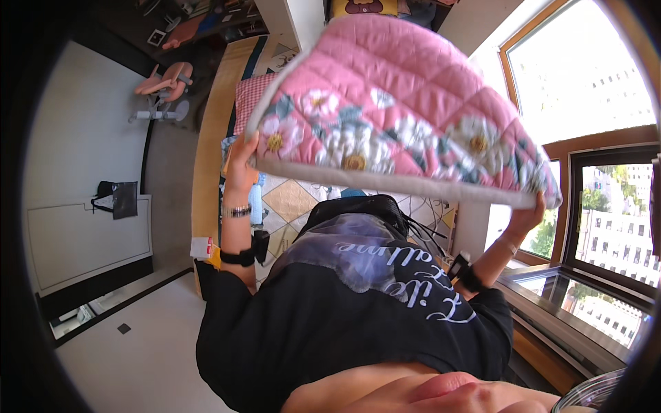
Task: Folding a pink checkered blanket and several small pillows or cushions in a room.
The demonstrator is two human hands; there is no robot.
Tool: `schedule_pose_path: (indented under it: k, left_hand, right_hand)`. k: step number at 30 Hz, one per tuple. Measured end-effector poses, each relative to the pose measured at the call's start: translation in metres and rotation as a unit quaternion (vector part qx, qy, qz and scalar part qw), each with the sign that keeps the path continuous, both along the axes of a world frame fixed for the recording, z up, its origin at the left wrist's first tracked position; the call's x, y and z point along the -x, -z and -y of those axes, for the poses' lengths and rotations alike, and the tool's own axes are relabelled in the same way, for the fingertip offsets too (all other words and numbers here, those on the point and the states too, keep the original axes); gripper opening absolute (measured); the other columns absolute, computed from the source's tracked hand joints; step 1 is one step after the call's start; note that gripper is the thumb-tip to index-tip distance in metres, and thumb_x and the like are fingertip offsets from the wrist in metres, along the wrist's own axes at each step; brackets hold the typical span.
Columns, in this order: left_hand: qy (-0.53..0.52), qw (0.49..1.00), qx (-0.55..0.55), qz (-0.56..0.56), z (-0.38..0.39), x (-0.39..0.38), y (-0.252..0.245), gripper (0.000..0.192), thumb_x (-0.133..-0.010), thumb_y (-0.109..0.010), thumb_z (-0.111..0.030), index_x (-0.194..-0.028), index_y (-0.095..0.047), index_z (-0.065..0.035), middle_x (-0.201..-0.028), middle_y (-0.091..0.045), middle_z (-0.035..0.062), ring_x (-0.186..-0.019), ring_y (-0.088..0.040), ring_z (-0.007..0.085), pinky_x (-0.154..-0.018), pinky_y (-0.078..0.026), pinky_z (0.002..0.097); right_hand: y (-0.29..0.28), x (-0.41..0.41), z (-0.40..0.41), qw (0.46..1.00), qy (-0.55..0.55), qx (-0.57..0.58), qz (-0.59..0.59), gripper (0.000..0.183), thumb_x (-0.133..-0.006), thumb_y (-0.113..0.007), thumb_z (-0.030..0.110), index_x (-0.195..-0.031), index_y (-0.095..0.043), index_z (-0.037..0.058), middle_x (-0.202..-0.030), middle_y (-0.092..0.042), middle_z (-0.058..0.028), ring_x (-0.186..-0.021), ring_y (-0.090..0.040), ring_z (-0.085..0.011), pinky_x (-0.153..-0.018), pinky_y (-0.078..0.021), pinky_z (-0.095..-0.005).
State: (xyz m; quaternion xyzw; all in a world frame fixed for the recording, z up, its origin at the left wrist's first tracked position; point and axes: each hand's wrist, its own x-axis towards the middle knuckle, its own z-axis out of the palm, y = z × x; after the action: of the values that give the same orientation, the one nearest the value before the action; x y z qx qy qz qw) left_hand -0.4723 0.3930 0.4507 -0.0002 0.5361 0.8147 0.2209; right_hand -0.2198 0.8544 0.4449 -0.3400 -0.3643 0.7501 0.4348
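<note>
A pink quilted pad or mat [408, 113], printed with white and pink flowers, is held up in front of me. Pale grey binding runs along its edge. My left hand [241, 164] grips its near left corner, thumb on the face toward me. At the near right corner, my right hand [528, 216] has hold of the binding, and most of those fingers are hidden behind the fabric. Between my hands the lower edge is stretched fairly straight, while the far part arches up and away. A patterned bed cover [289, 201] shows below the pad.
A red checked pillow [253, 100] lies on the bed, left of the pad. Wood-framed windows [578, 77] line the right side. A pink chair [168, 85] stands at far left. Cables [426, 222] lie near my right forearm. A small white box [202, 247] sits by my left elbow.
</note>
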Motion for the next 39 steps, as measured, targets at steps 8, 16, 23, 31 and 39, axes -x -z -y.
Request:
schedule_pose_path:
  k: [8,16,23,31,39]
  left_hand:
    - [0.034,0.976,0.185,0.108,0.015,-0.005,0.075,0.023,-0.079,-0.052,-0.02,-0.095,-0.055,-0.0033,-0.077,-0.054,-0.0026,-0.069,-0.05,0.0056,-0.062,-0.038,0.0174]
    - [0.092,0.905,0.191,0.369,0.007,-0.005,0.209,0.023,-0.079,-0.048,-0.025,-0.096,-0.053,-0.0089,-0.074,-0.056,0.0006,-0.069,-0.055,0.013,-0.064,-0.046,0.026]
    - [0.15,0.786,0.267,0.537,-0.001,0.023,0.311,0.028,-0.074,-0.045,-0.019,-0.098,-0.049,-0.0053,-0.099,-0.053,0.0123,-0.083,-0.055,0.0244,-0.08,-0.042,0.0388]
    - [0.211,0.955,0.129,0.163,-0.184,0.19,0.284,0.063,-0.082,-0.035,-0.045,-0.126,-0.022,-0.0028,-0.114,-0.048,0.0122,-0.101,-0.048,0.0195,-0.084,-0.038,0.0308]
    - [0.349,0.893,0.284,-0.01,-0.2,0.149,0.34,0.063,-0.078,-0.049,-0.042,-0.128,-0.021,-0.0141,-0.118,-0.041,0.0064,-0.085,-0.052,0.0126,-0.058,-0.042,0.0252]
  right_hand:
    - [0.046,-0.04,0.03,0.957,-0.132,0.021,0.258,0.026,-0.073,-0.052,0.01,-0.094,-0.055,-0.0057,-0.092,-0.056,-0.0099,-0.088,-0.052,-0.0162,-0.081,-0.0378,-0.0255]
    - [0.182,-0.052,0.05,0.924,-0.205,0.246,0.21,0.032,-0.071,-0.056,0.014,-0.098,-0.047,-0.0008,-0.092,-0.054,-0.0107,-0.084,-0.054,-0.0199,-0.072,-0.046,-0.0298]
    - [0.286,-0.05,0.038,0.802,-0.289,0.401,0.334,0.031,-0.075,-0.049,0.023,-0.101,-0.048,0.0061,-0.089,-0.056,-0.0161,-0.079,-0.055,-0.0339,-0.072,-0.0448,-0.0417]
    - [0.316,0.176,-0.104,0.91,-0.208,0.173,0.314,0.041,-0.078,-0.049,0.034,-0.113,-0.037,0.015,-0.108,-0.047,-0.0057,-0.102,-0.043,-0.0216,-0.081,-0.0387,-0.0406]
    - [0.421,0.231,-0.008,0.633,-0.588,-0.367,0.344,0.041,-0.081,-0.043,0.021,-0.12,-0.035,0.0181,-0.121,-0.041,-0.0029,-0.111,-0.038,-0.023,-0.09,-0.0332,-0.0382]
